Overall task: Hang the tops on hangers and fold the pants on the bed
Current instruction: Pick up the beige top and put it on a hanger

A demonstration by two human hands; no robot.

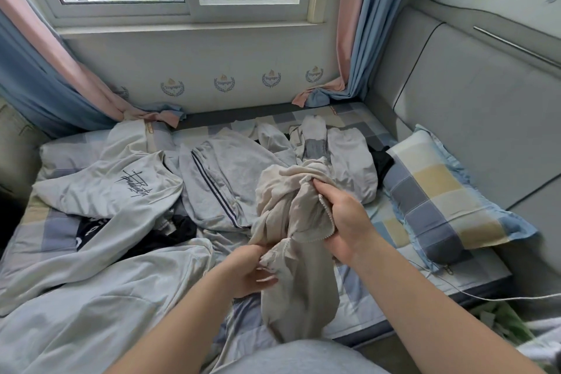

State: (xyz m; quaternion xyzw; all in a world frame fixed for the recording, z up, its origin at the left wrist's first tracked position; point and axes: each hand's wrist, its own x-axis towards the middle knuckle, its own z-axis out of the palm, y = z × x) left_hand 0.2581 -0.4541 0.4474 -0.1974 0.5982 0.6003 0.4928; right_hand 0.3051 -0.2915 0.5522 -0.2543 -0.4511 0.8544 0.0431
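Observation:
A crumpled beige garment point(288, 212) hangs in front of me over the bed point(379, 297), its lower part drooping toward the bed's front edge. My right hand point(343, 218) grips its upper bunched edge with a small lace trim. My left hand point(252, 267) pinches a lower fold of the same cloth. Behind it lie a grey top with dark stripes point(218, 179), a white top with a black script print point(121, 188) and a pale garment point(349, 161). A black piece point(170, 231) shows under the pile. No hanger is in view.
A checked pillow point(440, 200) lies at the right against the padded headboard point(470, 118). A light quilt point(91, 297) covers the left front. Pink and blue curtains point(355, 39) hang beside the window. A white cable point(485, 294) runs along the bed's right edge.

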